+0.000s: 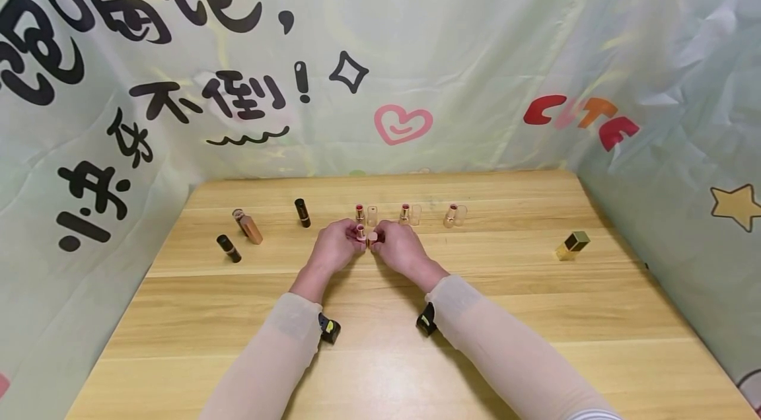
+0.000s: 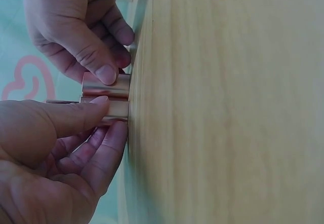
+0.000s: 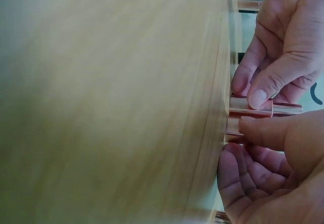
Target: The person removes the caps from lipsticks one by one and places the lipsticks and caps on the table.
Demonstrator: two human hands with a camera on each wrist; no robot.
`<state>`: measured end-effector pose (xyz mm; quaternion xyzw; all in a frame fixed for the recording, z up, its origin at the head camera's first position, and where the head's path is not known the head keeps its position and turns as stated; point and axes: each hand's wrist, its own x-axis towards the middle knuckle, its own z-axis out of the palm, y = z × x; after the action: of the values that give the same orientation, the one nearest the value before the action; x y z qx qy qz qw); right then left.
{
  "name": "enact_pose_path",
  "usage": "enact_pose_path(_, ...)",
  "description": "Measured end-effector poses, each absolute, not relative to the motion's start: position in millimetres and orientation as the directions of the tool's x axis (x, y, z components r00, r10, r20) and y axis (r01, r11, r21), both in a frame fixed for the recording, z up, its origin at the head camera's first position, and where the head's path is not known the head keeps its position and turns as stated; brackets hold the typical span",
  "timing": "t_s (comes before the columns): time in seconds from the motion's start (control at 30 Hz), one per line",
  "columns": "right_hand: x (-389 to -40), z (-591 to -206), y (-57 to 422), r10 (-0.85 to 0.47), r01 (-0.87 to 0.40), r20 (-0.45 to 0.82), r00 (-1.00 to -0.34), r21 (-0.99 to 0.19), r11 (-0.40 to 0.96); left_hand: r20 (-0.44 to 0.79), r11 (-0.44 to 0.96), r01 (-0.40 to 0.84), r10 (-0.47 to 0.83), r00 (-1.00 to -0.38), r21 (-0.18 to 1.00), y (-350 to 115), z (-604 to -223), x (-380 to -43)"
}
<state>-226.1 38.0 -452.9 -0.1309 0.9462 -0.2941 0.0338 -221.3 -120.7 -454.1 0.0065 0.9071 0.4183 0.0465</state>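
An uncapped lipstick (image 1: 361, 231) stands near the middle of the tabletop (image 1: 380, 354), the left hand (image 1: 334, 247) pinching its base in a closed grip. Just beside it, the right hand (image 1: 403, 248) pinches its cap (image 1: 372, 238) between thumb and fingers. Behind them, three more open lipsticks (image 1: 405, 214) stand in a row, each with a see-through cover (image 1: 416, 214) beside it that looks empty. So four appear uncapped, their coloured sticks showing in the tubes. Farther left, two black tubes (image 1: 302, 212) and a rose-gold tube (image 1: 252, 230) look closed; far right, so does a gold tube (image 1: 572, 245). These seem unhandled; their contents are hidden.
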Motion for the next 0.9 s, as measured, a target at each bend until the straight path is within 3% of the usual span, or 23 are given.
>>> enact_pose_path(0.7, -217, -450, 42, -0.203, -0.172, 0.014, -0.979, -0.591, 0.788, -0.110, 0.696, -0.098, -0.027, -0.994, 0.712, -131, -447, -207)
enact_pose_path(0.9, -212, -447, 43, -0.180, -0.178, 0.060, -0.982, -0.612, 0.771, -0.040, 0.755, -0.068, -0.055, -0.998, 0.652, -141, -440, -197)
